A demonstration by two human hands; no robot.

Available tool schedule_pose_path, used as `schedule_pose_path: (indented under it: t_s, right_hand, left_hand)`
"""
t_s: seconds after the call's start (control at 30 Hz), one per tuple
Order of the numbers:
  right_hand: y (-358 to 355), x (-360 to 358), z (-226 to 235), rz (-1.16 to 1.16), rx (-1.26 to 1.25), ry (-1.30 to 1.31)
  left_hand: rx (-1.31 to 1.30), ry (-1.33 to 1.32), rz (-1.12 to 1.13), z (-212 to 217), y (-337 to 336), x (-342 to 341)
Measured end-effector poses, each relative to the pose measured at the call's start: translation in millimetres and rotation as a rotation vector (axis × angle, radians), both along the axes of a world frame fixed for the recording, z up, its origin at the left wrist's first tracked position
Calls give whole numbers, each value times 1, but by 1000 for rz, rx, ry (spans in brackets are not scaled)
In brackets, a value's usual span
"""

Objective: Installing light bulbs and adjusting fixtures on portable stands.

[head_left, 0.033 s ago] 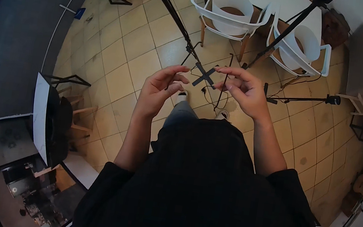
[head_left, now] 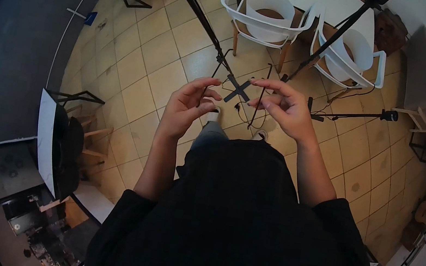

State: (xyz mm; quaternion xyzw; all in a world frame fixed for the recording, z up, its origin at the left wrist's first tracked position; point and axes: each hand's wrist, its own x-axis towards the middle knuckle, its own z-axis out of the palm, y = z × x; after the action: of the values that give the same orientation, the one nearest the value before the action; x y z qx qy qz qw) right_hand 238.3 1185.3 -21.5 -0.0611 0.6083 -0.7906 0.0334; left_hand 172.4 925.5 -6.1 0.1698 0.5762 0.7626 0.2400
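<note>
Tiled floor (head_left: 155,77) w/ chairs (head_left: 266,17), tripods (black) (head_left: 207,25)

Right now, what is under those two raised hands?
Below the left hand and right hand, which pinch thin dark cords, lies beige tiled floor with a dark cross mark and tripod legs. The hands and dark-clothed body hide the floor beneath them.

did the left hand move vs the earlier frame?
No. The left hand sits at the same spot against the white chair and floor tiles, fingers on the thin black cord.
</note>
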Motion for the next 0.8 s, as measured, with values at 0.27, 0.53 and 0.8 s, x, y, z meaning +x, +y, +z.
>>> schedule_pose_path:
  t_s: [0.27,0.53,0.8]
  right_hand:
    - [-52,-18,13,-58,-73,-142]
    - [-108,-75,34,-187,25,-34]
    - [-156,-109,46,-368,-1,97]
  left_hand:
    - [-55,122,-326,5,-28,-54]
    - [42,62,-281,-9,-106,-106]
    - [3,-40,-189,8,-119,-155]
